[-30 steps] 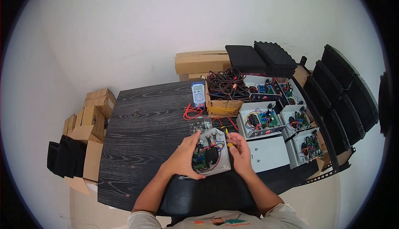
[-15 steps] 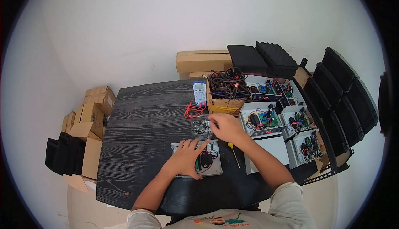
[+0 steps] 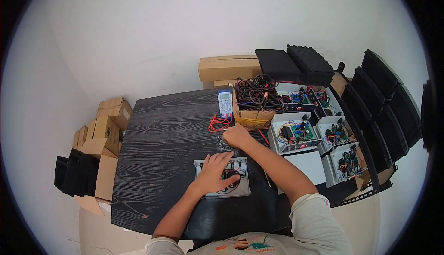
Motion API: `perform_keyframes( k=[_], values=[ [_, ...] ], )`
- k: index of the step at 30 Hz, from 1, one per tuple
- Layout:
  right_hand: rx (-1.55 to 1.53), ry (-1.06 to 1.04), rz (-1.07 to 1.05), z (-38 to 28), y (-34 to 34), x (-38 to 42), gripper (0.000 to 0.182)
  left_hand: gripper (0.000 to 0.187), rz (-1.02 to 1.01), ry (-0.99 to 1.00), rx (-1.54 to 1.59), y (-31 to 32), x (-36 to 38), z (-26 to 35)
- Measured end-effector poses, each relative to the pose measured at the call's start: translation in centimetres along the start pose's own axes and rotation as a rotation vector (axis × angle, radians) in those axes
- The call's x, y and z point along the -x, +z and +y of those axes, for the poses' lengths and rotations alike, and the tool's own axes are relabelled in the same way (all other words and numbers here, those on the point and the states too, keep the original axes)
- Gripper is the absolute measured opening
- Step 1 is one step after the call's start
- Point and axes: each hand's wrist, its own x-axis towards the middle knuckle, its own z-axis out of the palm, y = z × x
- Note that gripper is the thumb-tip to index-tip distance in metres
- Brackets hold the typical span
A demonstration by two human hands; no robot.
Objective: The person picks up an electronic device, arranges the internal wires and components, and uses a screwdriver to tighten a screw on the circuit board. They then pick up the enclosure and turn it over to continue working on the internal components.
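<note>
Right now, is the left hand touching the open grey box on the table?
Touching. The head view shows the left hand lying flat on the open grey box, fingers spread over its wiring, no gap visible.

A pale short-sleeved shirt with an orange-and-green chest print; both forearms are bare.

The tabletop (image 3: 157, 135) is black with a pale wood-grain pattern. A blue multimeter (image 3: 225, 103) trails red leads (image 3: 217, 124), and the open grey case (image 3: 222, 177) holds red and black wiring. Brown cardboard boxes (image 3: 104, 132) stand left; ribbed black foam pads (image 3: 296, 65) lie far right.
</note>
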Motion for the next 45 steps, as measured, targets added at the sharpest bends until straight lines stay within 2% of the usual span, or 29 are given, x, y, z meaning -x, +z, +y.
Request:
perform_keyframes(
  k=[2,4,7,10,13,17,20,23,26,27,30,34,40,43,45],
  values=[
    [0.014,-0.003,-0.038,-0.3,-0.7,0.0,0.013,0.072,0.166,0.045,0.101,0.6,-0.5,0.2],
    [0.045,-0.026,-0.061,-0.3,-1.3,0.2,0.012,0.06,0.285,-0.031,0.195,2.2,-0.5,-0.3],
    [-0.229,-0.025,0.023,0.1,-3.5,1.3,0.014,0.05,0.388,-0.137,0.263,2.9,-0.4,-0.8],
    [-0.662,-0.095,0.048,0.0,-7.7,3.8,0.016,0.043,0.503,-0.206,0.333,3.2,-0.3,-0.9],
    [-0.969,-0.281,-0.051,-0.6,-8.7,4.9,0.013,0.033,0.543,-0.24,0.297,3.3,-0.2,-0.8],
    [-0.922,-0.296,-0.123,-1.7,-10.5,6.2,0.012,0.015,0.475,-0.263,0.167,2.8,0.2,-0.1],
    [-0.989,-0.31,-0.127,-1.6,-10.3,6.1,0.012,0.017,0.469,-0.226,0.14,2.9,0.4,-0.5],
    [-1.005,-0.146,0.034,-1.2,-9.4,5.2,0.014,0.016,0.543,-0.13,0.047,2.4,0.5,0.5],
    [-0.478,-0.002,0.314,-0.6,-2.9,2.2,0.014,0.011,0.463,-0.086,-0.008,2.8,0.4,0.1],
    [-0.418,0.096,0.088,-1.2,-3.6,1.9,0.019,0.009,0.459,-0.069,-0.013,2.8,0.4,0.2],
    [-0.323,0.174,0.034,-1.7,-0.4,0.2,0.022,0.006,0.454,-0.04,-0.035,2.6,0.2,0.4],
    [-0.316,0.102,0.112,-1.2,1.1,-0.5,0.021,0.005,0.459,-0.047,-0.022,2.6,0.4,0.2],
    [-0.268,0.191,0.101,-1.1,1.2,-0.7,0.017,0.003,0.451,-0.034,-0.007,2.5,0.3,0.2],
    [-0.463,0.009,0.012,-0.7,-0.7,-0.2,0.016,0.003,0.457,-0.026,-0.006,2.4,0.3,0.1],
    [-0.462,-0.01,0.032,-0.8,-0.2,-0.5,0.017,0.003,0.46,-0.02,-0.004,2.5,0.4,0.2]
  ],
)
